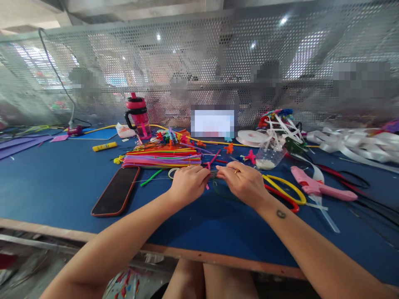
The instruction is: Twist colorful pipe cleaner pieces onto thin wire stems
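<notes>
My left hand (190,181) is closed, fingertips pinched around a short pink pipe cleaner (207,165) whose ends stick out above and below. Just to its right, my right hand (245,181) has its fingers pressed together; what lies in them is too small and blurred to make out. Beyond the left hand sits a bundle of coloured pipe cleaners (162,159) in red, pink and purple. A green pipe cleaner piece (151,177) and a roll of tape (172,172) lie beside that hand. Yellow-and-red handled scissors (288,189) rest partly behind my right wrist.
A phone (116,193) lies at left, with a yellow glue stick (104,146) and a pink drink bottle (139,118) behind. At right are a pink glue gun (321,185), a clear plastic cup (270,155), a ribbon spool (252,138) and loose white ribbon (355,145). A perforated metal screen (149,58) borders the back.
</notes>
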`<control>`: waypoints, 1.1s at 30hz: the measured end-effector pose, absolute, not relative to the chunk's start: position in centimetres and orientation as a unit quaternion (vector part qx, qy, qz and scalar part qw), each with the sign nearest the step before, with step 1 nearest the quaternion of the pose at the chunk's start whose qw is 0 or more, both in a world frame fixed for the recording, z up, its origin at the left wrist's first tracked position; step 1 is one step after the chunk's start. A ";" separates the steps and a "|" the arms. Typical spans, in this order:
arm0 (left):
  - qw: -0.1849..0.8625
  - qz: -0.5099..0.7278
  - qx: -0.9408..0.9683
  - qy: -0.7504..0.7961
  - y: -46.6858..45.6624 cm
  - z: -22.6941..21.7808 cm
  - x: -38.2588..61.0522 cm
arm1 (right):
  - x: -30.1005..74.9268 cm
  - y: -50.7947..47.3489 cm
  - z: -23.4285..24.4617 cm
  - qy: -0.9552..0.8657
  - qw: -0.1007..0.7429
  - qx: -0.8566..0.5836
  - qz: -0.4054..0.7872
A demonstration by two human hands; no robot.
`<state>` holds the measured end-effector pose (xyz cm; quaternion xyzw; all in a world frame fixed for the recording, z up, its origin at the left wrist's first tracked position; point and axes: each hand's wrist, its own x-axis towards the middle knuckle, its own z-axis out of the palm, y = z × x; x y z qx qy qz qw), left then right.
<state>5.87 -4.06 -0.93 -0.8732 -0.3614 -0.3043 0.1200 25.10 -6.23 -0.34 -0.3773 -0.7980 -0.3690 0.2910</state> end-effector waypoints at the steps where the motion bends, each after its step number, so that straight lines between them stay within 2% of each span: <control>1: 0.117 -0.306 -0.874 -0.360 -4.0 -1.0 5.9 | 25.1 -6.3 -0.3 -0.800 0.294 -0.378 -0.361; 10: 0.080 -0.319 -0.875 -0.355 -4.1 -0.9 5.8 | 25.6 -6.2 -0.6 -0.799 0.332 -0.406 -0.295; 25: 0.040 -0.348 -0.874 -0.338 -4.1 -0.8 5.9 | 25.6 -6.2 -0.5 -0.808 0.327 -0.391 -0.296; 33: 0.048 -0.335 -0.877 -0.342 -4.2 -0.8 5.9 | 25.0 -6.5 -0.1 -0.809 0.317 -0.359 -0.341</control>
